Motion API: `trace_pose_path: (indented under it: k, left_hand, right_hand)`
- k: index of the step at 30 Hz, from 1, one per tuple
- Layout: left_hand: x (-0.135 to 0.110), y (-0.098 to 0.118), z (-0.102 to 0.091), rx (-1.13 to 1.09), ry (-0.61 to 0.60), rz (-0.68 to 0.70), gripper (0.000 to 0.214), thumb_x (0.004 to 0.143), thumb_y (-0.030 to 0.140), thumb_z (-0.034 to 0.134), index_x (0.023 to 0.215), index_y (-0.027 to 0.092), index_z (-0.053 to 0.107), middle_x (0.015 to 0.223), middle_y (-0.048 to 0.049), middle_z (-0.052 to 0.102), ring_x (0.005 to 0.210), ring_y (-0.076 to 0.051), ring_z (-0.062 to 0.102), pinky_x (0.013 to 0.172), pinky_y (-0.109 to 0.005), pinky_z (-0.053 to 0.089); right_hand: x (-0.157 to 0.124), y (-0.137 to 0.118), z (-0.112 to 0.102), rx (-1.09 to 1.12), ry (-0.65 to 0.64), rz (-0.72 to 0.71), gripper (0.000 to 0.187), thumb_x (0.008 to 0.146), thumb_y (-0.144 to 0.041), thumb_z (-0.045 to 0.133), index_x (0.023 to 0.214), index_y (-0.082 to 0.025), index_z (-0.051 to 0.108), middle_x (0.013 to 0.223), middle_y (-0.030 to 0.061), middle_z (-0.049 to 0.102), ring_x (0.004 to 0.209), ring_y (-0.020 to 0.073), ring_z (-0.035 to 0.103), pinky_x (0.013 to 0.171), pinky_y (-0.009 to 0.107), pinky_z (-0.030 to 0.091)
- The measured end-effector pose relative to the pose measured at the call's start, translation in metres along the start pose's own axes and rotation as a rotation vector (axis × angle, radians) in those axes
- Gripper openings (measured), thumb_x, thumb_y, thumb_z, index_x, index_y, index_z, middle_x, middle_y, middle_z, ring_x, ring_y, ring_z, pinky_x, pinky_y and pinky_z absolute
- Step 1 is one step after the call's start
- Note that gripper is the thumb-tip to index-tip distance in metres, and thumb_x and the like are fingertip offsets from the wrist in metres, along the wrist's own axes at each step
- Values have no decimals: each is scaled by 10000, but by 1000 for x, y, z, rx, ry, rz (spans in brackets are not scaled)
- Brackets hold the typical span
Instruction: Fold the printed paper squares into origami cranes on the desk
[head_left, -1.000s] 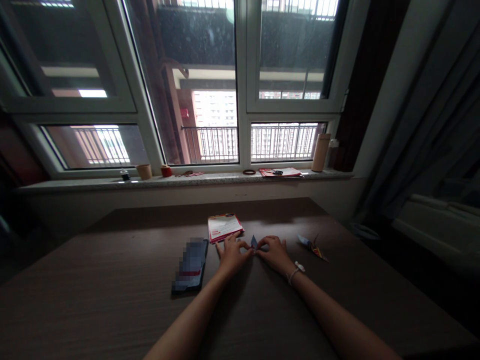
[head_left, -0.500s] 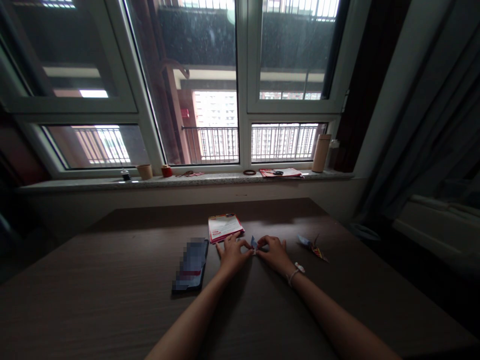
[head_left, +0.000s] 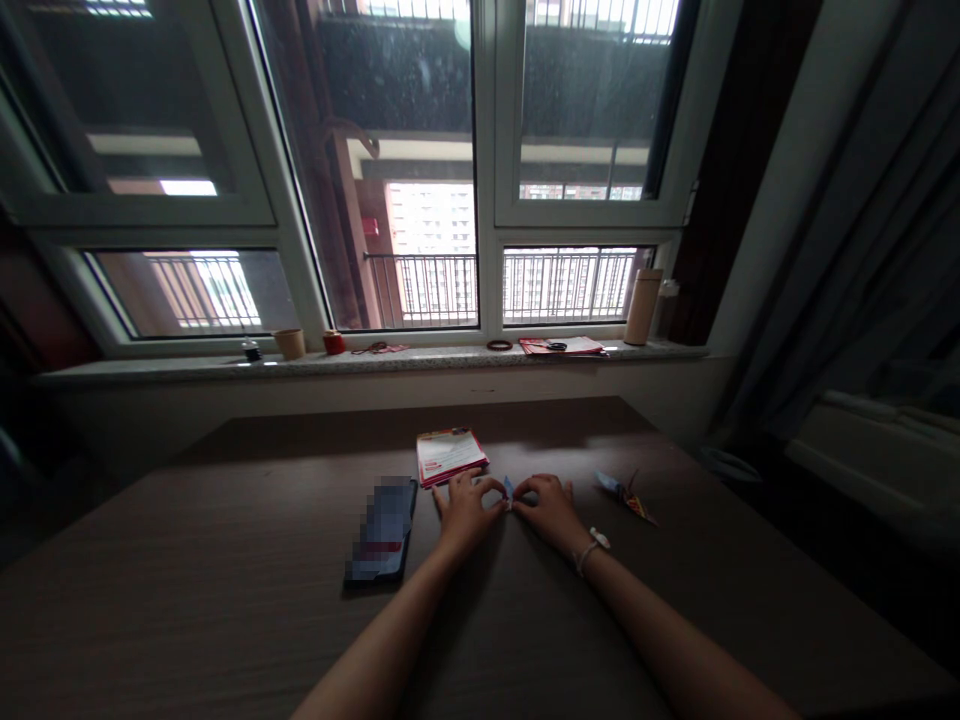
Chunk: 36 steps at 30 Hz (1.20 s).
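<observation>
Both hands meet over the brown table, pinching a small folded piece of paper [head_left: 508,487], bluish with a white lower edge. My left hand [head_left: 466,508] grips its left side between thumb and forefinger, the other fingers spread near the paper stack. From the right, my right hand [head_left: 549,508] pinches the same piece; a pale bracelet [head_left: 592,545] circles that wrist. Fingertips hide much of the paper. Just beyond my left hand lies a stack of red-edged printed sheets [head_left: 450,455]. To the right rests a folded paper figure [head_left: 628,497], blue and red-yellow.
A dark phone [head_left: 382,532] with a blurred screen lies left of my left forearm on the table [head_left: 225,600]. Along the windowsill [head_left: 435,360] stand a paper cup [head_left: 289,344], a red spool-like item [head_left: 334,343], scissors on papers [head_left: 559,346] and a tan flask [head_left: 643,308].
The blue tip of the folded paper sits slightly lower between my fingers. Both hands keep nearly the same place and pinch; everything else is unmoved.
</observation>
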<state>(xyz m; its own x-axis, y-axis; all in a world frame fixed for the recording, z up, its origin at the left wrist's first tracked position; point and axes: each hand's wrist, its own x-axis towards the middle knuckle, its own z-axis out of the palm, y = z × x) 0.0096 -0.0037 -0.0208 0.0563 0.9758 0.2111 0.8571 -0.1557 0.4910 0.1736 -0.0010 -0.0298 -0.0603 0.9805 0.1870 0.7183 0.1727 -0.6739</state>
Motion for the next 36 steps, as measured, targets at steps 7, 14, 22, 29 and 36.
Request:
trace_pose_path:
  k: [7,14,22,29,36]
  left_hand:
    - [-1,2,-1,7,6,-20,165,803,428,640,931,402,740,1375,-11,529,1325,-306,375,1088,-684,77]
    - [1,0,0,57,-18,-44,198,795,467,639,945,406,753,1395,-18,521,1336,-323,361,1101,-684,77]
    - [-2,-1,-2,158,-25,-15,237,801,523,632,999,443,733,1453,-18,461,1386,-330,269,1092,-702,40]
    - [-2,-1,-3,188,1,30,237,803,544,619,991,456,733,1421,-21,492,1375,-366,280,1065,-744,14]
    - [-1,0,-5,183,-14,19,255,783,552,636,1003,460,727,1434,-30,480,1395,-365,256,1059,-751,10]
  right_hand:
    - [-2,-2,-1,-17,-1,-9,170,805,-313,613,921,-276,731,1136,67,672,1253,279,435,1105,618,46]
    - [-5,-4,-3,-54,7,-15,180,828,-359,598,897,-277,743,1096,59,682,1190,283,469,1103,601,71]
    - [-5,-2,-3,-86,20,-12,209,840,-426,594,953,-358,757,1067,51,664,1160,294,470,1100,595,98]
    - [-6,-4,-6,-116,18,33,244,816,-509,607,960,-387,761,1135,60,611,1179,319,440,1098,588,146]
    - [-5,-3,-7,-103,-9,30,253,819,-524,596,967,-394,754,1138,63,587,1196,323,428,1090,632,126]
